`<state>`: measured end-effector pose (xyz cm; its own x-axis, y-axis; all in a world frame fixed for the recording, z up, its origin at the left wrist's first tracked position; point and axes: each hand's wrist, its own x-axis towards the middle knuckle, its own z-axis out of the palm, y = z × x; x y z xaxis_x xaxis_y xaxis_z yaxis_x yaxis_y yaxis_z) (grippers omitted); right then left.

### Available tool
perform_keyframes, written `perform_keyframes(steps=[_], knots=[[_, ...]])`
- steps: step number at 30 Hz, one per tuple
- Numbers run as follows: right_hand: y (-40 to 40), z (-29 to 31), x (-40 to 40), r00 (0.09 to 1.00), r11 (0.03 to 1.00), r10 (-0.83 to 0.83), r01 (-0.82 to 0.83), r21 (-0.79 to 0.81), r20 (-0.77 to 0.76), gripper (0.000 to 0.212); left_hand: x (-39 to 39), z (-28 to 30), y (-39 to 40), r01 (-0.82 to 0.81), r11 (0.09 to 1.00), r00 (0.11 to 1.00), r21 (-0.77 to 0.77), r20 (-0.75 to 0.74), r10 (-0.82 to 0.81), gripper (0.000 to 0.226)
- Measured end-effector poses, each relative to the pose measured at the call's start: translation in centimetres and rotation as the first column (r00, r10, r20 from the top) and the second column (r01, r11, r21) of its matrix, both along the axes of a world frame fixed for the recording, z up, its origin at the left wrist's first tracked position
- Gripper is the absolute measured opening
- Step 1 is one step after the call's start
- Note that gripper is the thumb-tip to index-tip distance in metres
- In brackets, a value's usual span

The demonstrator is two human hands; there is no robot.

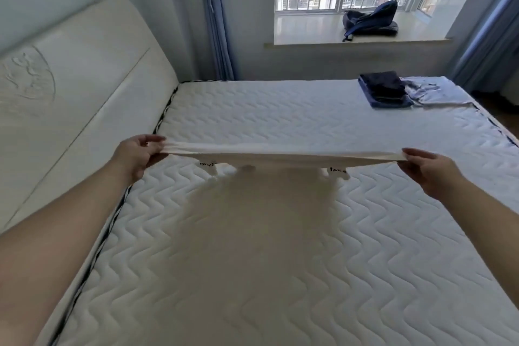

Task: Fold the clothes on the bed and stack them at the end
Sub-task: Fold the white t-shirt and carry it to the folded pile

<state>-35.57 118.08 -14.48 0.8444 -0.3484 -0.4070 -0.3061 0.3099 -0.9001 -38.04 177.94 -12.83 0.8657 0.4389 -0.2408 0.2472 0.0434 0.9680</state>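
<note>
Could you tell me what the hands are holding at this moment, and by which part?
A white garment, stretched above the mattress: the left hand pinches its left end, the right hand its right end.

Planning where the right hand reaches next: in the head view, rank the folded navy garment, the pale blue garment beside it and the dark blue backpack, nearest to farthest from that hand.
1. Folded navy garment, far right of mattress.
2. Pale blue garment, beside it; too close to call.
3. Dark blue backpack, on the windowsill, farthest.
</note>
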Motion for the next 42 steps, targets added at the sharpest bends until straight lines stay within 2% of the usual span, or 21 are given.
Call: perform_keyframes(steps=[5, 11, 14, 18, 22, 27, 30, 32, 34, 37, 39, 42], knots=[[-0.1, -12.4, -8.4, 0.976, 1.000, 0.003, -0.006, -0.015, -0.218, 0.020, -9.1, -13.7, -1.3, -0.049, 0.999, 0.986, -0.012, -0.158, 0.047, 0.024], [-1.2, -25.9, -16.8, 0.893, 0.997, -0.044, 0.008, -0.082, -0.448, 0.027, -18.3, -27.1, -3.3, -0.098, 0.995, 0.937, -0.007, -0.336, 0.090, 0.017], [-1.9, -31.6, -20.3, 0.857, 0.994, -0.058, 0.003, -0.108, -0.512, 0.027, -22.1, -32.5, -3.6, -0.102, 0.995, 0.910, 0.006, -0.402, 0.096, 0.017], [-1.8, -36.9, -23.4, 0.835, 0.989, -0.036, -0.050, -0.142, -0.549, 0.037, -26.3, -38.2, -4.3, -0.110, 0.994, 0.866, 0.020, -0.488, 0.105, 0.016], [-0.8, -39.7, -24.4, 0.845, 0.989, -0.053, -0.031, -0.147, -0.532, 0.037, -28.5, -40.9, -5.0, -0.101, 0.992, 0.833, 0.075, -0.539, 0.126, 0.027], [0.0, -42.0, -24.3, 0.824, 0.964, -0.166, 0.019, -0.266, -0.541, 0.043, -28.9, -43.0, -4.9, -0.066, 0.991, 0.828, 0.113, -0.549, 0.118, 0.032], [0.3, -42.8, -24.7, 0.817, 0.928, -0.206, -0.012, -0.372, -0.539, 0.044, -29.2, -44.0, -5.3, -0.115, 0.987, 0.813, 0.110, -0.561, 0.157, 0.046], [0.1, -43.3, -25.1, 0.793, 0.891, -0.243, -0.044, -0.451, -0.559, 0.047, -29.4, -44.5, -5.4, -0.178, 0.979, 0.784, 0.102, -0.586, 0.203, 0.047], [0.0, -43.7, -25.5, 0.775, 0.922, -0.219, -0.033, -0.385, -0.592, 0.047, -29.4, -45.0, -5.7, -0.222, 0.975, 0.750, 0.009, -0.637, 0.177, 0.031], [0.2, -43.6, -25.8, 0.784, 0.984, -0.085, -0.033, -0.177, -0.615, 0.031, -29.7, -45.5, -6.4, -0.203, 0.964, 0.720, -0.172, -0.693, 0.028, 0.011], [0.4, -43.5, -25.9, 0.773, 0.989, -0.044, -0.055, -0.136, -0.633, 0.035, -29.8, -46.1, -6.5, -0.225, 0.952, 0.743, -0.208, -0.668, 0.030, 0.012], [0.3, -43.4, -25.7, 0.784, 0.996, -0.052, -0.007, -0.092, -0.619, 0.037, -29.7, -46.5, -6.9, -0.327, 0.916, 0.779, -0.231, -0.615, 0.123, 0.030]])
